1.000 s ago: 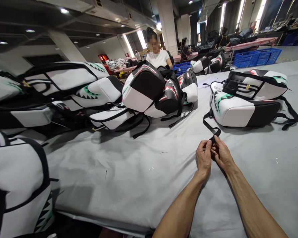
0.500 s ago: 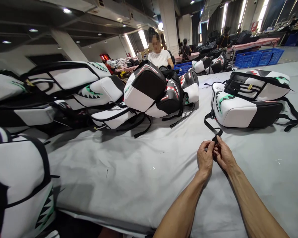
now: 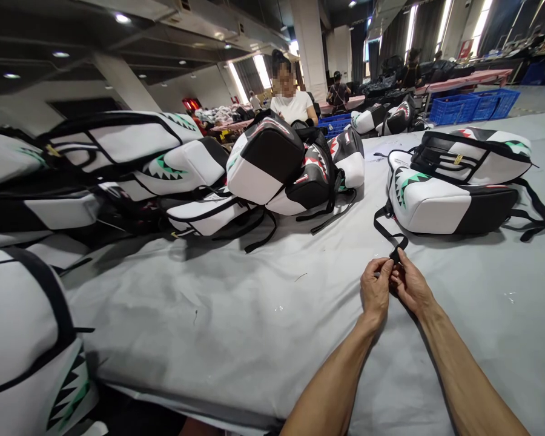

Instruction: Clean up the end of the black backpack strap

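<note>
Left hand [image 3: 376, 287], right hand [image 3: 411, 284]: fingertips pinched together on black strap [image 3: 395, 255]
Strap end: seemingly being worked — next calls for steady pinch

A black webbing strap [image 3: 395, 255] shows dark against the grey table cover [image 3: 236, 327]. The lower backpack [image 3: 436, 212] pairs white with black — its jagged shark-tooth print [image 3: 406, 183] in green and black — while the upper backpack [image 3: 499, 169] mixes black, white, red and green. Plastic crates [image 3: 454, 109] are blue, a co-worker's shirt [image 3: 295, 108] white.
</note>
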{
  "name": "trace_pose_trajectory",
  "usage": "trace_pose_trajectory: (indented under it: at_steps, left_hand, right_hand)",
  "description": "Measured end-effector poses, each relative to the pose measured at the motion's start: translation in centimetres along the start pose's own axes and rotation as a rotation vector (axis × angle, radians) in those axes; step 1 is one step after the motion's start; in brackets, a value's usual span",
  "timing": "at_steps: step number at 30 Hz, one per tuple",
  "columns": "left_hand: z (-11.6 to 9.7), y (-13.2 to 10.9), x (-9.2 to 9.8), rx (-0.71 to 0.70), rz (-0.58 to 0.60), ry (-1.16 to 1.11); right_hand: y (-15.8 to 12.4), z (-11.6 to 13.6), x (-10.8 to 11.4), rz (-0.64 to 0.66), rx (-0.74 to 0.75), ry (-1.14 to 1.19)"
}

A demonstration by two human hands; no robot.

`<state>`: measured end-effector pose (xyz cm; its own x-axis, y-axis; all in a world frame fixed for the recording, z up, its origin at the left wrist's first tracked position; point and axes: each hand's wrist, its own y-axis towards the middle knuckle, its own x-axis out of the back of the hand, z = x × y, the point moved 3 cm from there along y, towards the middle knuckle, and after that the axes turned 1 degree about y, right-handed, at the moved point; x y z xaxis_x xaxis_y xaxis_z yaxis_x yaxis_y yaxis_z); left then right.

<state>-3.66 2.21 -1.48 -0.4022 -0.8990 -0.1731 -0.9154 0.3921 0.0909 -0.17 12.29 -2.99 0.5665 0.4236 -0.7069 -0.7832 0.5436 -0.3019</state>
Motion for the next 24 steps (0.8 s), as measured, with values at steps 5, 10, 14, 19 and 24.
trace_pose_trajectory:
  at_steps: [5,10,14,19,24]
  left_hand:
    - [-0.1,0.0,-0.1,0.038,-0.009,-0.055]
    - [-0.3,0.1,0.0,0.069,-0.028,-0.084]
    - [-0.6,0.0,0.1,0.067,-0.052,-0.084]
    - [-1.0,-0.1,0.1,0.081,-0.049,-0.116]
    - [-0.9,0.0,0.2,0.103,-0.058,-0.139]
  right_hand:
    - [-0.1,0.0,-0.1,-0.003,-0.001,-0.004]
    - [-0.4,0.2,-0.5,0.021,-0.023,-0.005]
    - [-0.7,0.2,-0.7,0.029,-0.049,-0.01]
    - [-1.1,0.3,-0.8,0.043,-0.064,-0.024]
    - [-1.5,0.4,-1.3,0.096,-0.074,-0.087]
